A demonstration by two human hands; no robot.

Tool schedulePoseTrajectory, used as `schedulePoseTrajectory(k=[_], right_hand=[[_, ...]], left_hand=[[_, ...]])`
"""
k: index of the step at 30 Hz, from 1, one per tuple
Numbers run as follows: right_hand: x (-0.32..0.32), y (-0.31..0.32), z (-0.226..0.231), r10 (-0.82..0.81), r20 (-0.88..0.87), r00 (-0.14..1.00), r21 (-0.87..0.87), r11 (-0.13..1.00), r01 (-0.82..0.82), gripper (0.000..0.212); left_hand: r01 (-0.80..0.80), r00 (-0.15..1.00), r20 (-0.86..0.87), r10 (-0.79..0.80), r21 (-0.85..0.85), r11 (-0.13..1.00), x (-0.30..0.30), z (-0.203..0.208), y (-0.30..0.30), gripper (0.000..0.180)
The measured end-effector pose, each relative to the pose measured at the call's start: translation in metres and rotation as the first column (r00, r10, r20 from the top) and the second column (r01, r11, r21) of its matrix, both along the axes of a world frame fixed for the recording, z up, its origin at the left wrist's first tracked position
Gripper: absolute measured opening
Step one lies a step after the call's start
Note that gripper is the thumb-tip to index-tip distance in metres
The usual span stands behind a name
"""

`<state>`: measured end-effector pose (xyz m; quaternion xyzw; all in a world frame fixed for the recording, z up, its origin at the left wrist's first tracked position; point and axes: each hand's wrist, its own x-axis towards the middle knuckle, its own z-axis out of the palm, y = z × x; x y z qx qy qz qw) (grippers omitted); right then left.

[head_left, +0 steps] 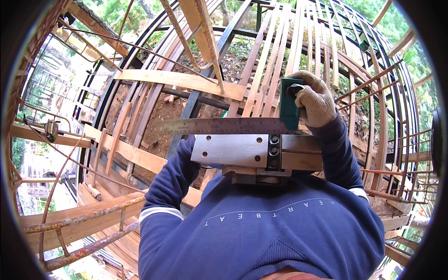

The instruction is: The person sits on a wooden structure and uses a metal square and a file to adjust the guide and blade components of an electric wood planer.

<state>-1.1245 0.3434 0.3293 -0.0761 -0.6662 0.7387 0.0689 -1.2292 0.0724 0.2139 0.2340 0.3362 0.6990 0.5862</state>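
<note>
My right hand [317, 100], in a knitted glove, is closed round the green handle [289, 105] of a try square. Its long steel blade [219, 126] carries ruler marks and reaches left from the handle. Just below the blade, close to my chest, is what looks like an upturned planer [231, 150]. A silver sole plate with several screw holes shows, with a dark bolted strip [274, 151] beside it. Whether the blade touches the plate, I cannot tell. My left sleeve [179, 163] runs to the planer's left end; the hand itself is hidden behind it.
Long wooden strips [280, 51] lie across a dark metal frame [242, 32] ahead. A pale plank [182, 80] crosses at the left, over bare soil [158, 121]. Rusty, paint-spotted metal bars [84, 219] stand at the lower left, and thin rods [373, 81] cross at the right.
</note>
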Motion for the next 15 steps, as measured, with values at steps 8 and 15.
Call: schedulePoseTrajectory(k=[8, 15], right_hand=[[0.003, -0.009, 0.000, 0.070, 0.053, 0.996, 0.036, 0.997, -0.072, 0.030], [-0.001, -0.017, 0.000, 0.053, 0.028, 0.998, -0.039, 0.998, -0.052, 0.032]], left_hand=[[-0.039, 0.999, -0.034, 0.039, -0.017, 0.999, 0.008, -0.003, 0.009, 0.061], [-0.153, 0.986, 0.110, 0.123, 0.325, 0.933, 0.008, -0.009, 0.006, 0.040]])
